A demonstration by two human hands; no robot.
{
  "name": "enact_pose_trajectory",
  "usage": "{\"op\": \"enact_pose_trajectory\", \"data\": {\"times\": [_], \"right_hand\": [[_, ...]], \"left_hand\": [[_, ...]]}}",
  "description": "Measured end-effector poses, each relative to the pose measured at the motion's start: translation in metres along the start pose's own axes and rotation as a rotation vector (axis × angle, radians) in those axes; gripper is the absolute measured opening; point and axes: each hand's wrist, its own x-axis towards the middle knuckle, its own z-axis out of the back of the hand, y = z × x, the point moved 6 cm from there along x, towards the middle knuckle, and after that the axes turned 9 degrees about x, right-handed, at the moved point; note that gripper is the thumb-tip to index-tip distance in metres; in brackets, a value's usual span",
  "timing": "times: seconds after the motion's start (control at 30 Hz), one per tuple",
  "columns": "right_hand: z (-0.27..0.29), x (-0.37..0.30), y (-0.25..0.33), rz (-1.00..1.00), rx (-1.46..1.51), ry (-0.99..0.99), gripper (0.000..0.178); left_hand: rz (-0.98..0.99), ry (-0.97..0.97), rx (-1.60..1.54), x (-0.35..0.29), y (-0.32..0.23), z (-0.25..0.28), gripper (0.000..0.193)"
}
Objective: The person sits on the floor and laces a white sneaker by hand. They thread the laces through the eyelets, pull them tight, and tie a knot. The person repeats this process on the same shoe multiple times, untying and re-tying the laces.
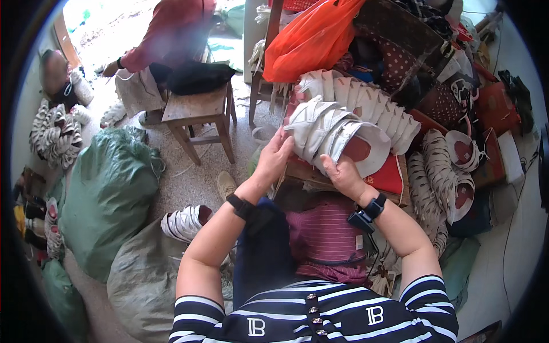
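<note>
Both my hands hold a nested stack of white strappy shoe uppers (320, 127) with reddish insides, tilted over the low table (309, 173). My left hand (278, 150) grips the stack's left end, fingers behind it. At the near right side, my right hand (344, 173) closes on the edge with the thumb on top. Just behind lies a longer row of white shoe uppers (374, 106), partly covered by the held ones. A red sheet (389, 174) shows beneath them on the table.
A person in red (171, 34) is by a wooden stool (197, 108) at the far left. Green sacks (108, 200) stand on the left floor. An orange bag (309, 40) hangs behind the table. More uppers (437, 171) are piled at right.
</note>
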Motion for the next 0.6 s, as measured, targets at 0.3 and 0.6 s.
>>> {"op": "enact_pose_trajectory", "data": {"times": [0.3,0.6], "right_hand": [[0.018,0.009,0.029,0.284,-0.680,-0.059,0.045],[0.022,0.013,0.001,0.160,-0.573,-0.155,0.049]], "left_hand": [[0.193,0.043,0.032,-0.028,0.003,0.053,0.039],[0.524,-0.420,-0.016,-0.221,0.085,0.226,0.030]]}}
